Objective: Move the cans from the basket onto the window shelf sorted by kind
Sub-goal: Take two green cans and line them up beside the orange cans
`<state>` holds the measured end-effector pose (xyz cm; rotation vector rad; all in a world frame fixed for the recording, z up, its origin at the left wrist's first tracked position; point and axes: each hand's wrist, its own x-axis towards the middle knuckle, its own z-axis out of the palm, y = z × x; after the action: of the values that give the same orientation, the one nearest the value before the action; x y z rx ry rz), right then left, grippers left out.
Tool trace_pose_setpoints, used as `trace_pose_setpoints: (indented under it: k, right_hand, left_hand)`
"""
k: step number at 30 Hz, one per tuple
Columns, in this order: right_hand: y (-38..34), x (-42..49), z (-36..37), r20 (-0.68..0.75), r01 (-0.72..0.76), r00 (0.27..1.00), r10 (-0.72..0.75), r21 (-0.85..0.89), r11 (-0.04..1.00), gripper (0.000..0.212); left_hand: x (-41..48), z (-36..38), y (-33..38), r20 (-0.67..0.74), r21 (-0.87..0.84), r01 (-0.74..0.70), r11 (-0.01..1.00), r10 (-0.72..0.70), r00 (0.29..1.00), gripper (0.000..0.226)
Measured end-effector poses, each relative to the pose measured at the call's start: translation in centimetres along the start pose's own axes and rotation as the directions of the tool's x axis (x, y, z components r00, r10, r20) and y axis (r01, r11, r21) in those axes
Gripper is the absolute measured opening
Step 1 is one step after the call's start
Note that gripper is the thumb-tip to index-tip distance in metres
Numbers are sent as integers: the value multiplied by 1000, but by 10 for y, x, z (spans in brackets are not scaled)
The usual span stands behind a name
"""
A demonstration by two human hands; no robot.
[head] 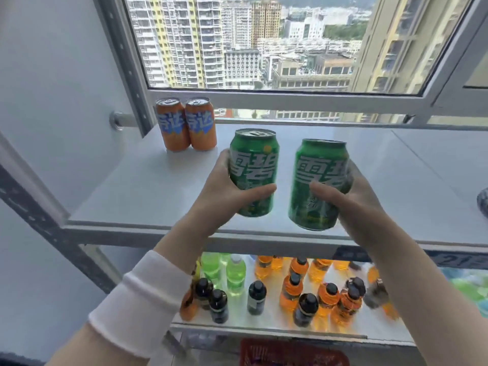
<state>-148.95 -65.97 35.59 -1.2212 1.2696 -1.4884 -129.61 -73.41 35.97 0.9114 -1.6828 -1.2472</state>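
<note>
My left hand [224, 196] grips a green can [254, 165], held upright above the white window shelf [148, 191]. My right hand [353, 204] grips a second green can [318, 170] of the same kind, slightly tilted, just to the right of the first. Both are over the shelf's front half. Two orange cans [173, 125] [200, 124] stand side by side, touching, at the shelf's back left corner by the window frame. A red basket [293, 352] shows at the bottom edge, below the shelves; its contents are hidden.
A lower shelf [264, 330] carries several orange, green and dark bottles. A grey rack post [42, 220] runs diagonally at the left. A dark object [483, 202] peeks in at the shelf's right edge. The window pane [264, 43] rises behind the shelf.
</note>
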Motion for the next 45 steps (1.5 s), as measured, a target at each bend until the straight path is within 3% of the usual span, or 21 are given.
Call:
trace_pose_setpoints:
  k: [6, 9, 24, 34, 38, 41, 45]
  right_hand:
    - [2, 69, 6, -5, 30, 1000, -30, -86, 996, 61]
    - [5, 103, 9, -9, 36, 999, -37, -141, 989, 69]
    - [36, 200, 12, 10, 11, 1000, -9, -230, 973, 56]
    - [36, 215, 10, 34, 1, 999, 12, -360, 933, 69]
    - [26, 217, 10, 74, 20, 997, 19, -488, 873, 90]
    - [17, 219, 11, 88, 21, 996, 30, -525, 851, 98]
    - [6, 225, 14, 67, 16, 997, 32, -613, 790, 76]
  left_hand:
    - [69, -14, -8, 16, 123, -58, 991, 56, 998, 68]
    - [102, -19, -16, -11, 194, -64, 979, 67, 998, 69]
    - [183, -32, -45, -21, 282, -13, 959, 20, 1000, 76]
    - [191, -31, -49, -17, 301, 5, 954, 0, 1000, 84]
    - [188, -33, -40, 47, 330, -50, 943, 36, 998, 102]
    - [192, -39, -22, 131, 526, -178, 832, 128, 983, 104]
    - [211, -50, -3, 281, 757, -274, 593, 84, 956, 91]
